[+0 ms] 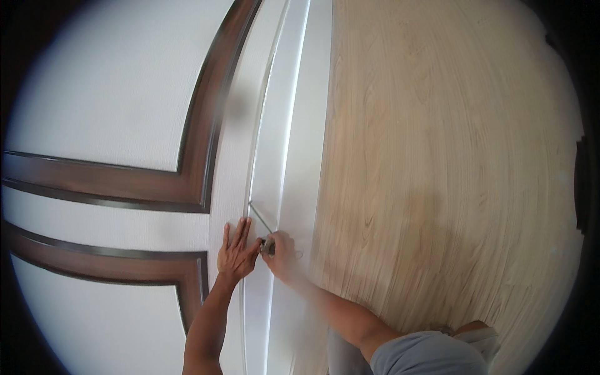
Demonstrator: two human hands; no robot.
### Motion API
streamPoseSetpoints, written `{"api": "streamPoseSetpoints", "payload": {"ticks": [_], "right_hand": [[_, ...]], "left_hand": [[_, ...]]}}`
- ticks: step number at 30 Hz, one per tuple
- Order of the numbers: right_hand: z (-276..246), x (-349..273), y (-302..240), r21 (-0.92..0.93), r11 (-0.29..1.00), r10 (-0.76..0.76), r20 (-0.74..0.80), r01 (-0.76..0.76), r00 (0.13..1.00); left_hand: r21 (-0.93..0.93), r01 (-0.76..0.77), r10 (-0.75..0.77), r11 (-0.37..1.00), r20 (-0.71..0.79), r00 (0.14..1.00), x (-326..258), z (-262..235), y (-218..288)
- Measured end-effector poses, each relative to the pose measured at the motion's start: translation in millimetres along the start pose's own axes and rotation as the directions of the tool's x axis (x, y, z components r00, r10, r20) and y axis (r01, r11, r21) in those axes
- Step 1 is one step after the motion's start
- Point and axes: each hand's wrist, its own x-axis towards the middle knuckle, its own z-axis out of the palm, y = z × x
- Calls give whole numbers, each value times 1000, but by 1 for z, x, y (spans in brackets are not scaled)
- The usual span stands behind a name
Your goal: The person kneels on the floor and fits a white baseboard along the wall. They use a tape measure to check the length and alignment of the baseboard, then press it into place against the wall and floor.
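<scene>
Left hand [236, 251] flat on white trim [265, 156], right hand [279, 253] gripping tool [262, 224]

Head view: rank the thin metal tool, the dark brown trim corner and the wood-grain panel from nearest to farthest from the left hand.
1. Thin metal tool, just right of the left hand.
2. Dark brown trim corner, just left; nearly a tie with the tool.
3. Wood-grain panel, farther right.

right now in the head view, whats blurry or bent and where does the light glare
Head view: the fisheye bends the dark wood trim and white frame into curves, with black corners. Glare washes out the white wall panel at upper left. The right hand and its forearm are motion-smeared; the left hand is sharper. A soft shadow lies on the pale wood panel.
</scene>
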Motion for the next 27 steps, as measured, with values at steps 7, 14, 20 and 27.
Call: {"api": "streamPoseSetpoints", "payload": {"ticks": [7,14,20,27], "right_hand": [[0,-5,-2,73,993,93,11,-94,996],[8,-6,13,53,934,351,46,-354,935],[11,-1,7,-209,894,415,50,-396,909],[6,2,2,-221,932,318,126,-286,940]], "left_hand": [[1,22,-22,1000,29,999,0,0,1],[48,43,-42,998,-22,999,2,14,-3],[-134,64,-77,989,-100,992,1,12,-2],[-38,70,-72,997,-48,996,3,9,0]]}}
